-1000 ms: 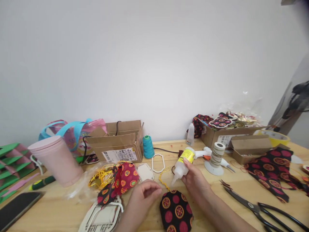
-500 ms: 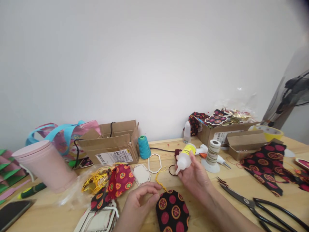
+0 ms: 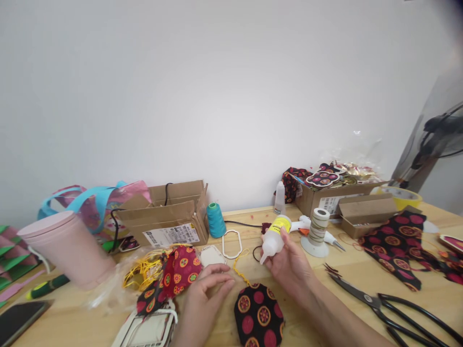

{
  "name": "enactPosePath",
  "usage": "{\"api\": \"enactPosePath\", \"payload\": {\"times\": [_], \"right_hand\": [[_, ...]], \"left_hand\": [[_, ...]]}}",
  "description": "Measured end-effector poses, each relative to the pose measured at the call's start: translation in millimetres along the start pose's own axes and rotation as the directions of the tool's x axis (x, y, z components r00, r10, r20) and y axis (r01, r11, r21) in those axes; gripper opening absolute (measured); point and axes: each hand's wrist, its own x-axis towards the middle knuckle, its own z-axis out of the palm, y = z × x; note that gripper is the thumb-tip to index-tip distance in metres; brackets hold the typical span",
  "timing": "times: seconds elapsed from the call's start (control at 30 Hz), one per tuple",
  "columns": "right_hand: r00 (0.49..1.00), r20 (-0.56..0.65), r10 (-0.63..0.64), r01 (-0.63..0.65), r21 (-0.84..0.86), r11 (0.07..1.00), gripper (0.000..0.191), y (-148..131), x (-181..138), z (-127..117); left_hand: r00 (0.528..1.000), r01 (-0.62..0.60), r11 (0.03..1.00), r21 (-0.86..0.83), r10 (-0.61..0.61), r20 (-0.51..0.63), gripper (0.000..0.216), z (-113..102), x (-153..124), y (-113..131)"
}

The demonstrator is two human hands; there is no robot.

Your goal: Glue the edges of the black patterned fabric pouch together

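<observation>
My right hand [image 3: 289, 262] is closed round a white squeeze bottle [image 3: 274, 243] with a yellow label. The bottle tilts, its nozzle pointing down and to the left above the table. Below lies a black fabric-covered piece [image 3: 259, 315] with pink and orange round flower prints. From its top edge runs a twisted yellow cord [image 3: 240, 272]. My left hand [image 3: 206, 299] hovers just left of that piece, apart from it, with fingers loosely bent and a gap before the thumb. Nothing shows in it. A cream scalloped board [image 3: 213, 255] lies behind its fingertips, partly covered.
Large black-handled scissors [image 3: 376, 303] lie at right. Behind the bottle stand a spool of pale tape [image 3: 320, 226] and a glue gun [image 3: 302, 224]. A teal thread cone [image 3: 216, 220], cardboard box [image 3: 170, 219] and pink tumbler [image 3: 68, 248] stand left. Red patterned fabric [image 3: 181, 270] lies beside my left hand.
My left hand has drawn back to the left, away from the fabric-covered piece. My right hand and the bottle have shifted slightly left, the nozzle a little lower.
</observation>
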Motion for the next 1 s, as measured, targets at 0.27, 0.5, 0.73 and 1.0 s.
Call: {"api": "enactPosePath", "payload": {"times": [0.27,0.5,0.73,1.0], "right_hand": [[1.000,-0.008,0.003,-0.003,-0.020,1.000,0.020,1.1,-0.8,2.3],[1.000,-0.015,0.013,-0.013,-0.015,1.000,0.018,1.5,-2.2,1.7],[1.000,-0.020,0.011,-0.011,-0.018,1.000,0.022,1.9,-2.1,2.9],[1.000,-0.002,0.015,-0.015,-0.012,1.000,0.021,1.6,-0.5,0.9]], "left_hand": [[0.976,-0.086,0.985,0.148,0.054,0.209,0.015,0.8,-6.4,-2.8],[0.963,-0.168,0.954,0.248,0.106,0.247,0.017,3.2,-5.0,-3.6],[0.962,-0.161,0.957,0.240,0.099,0.253,0.017,3.4,-5.0,-3.4],[0.967,-0.124,0.977,0.174,0.080,0.241,0.021,-1.0,-3.9,-1.3]]}}
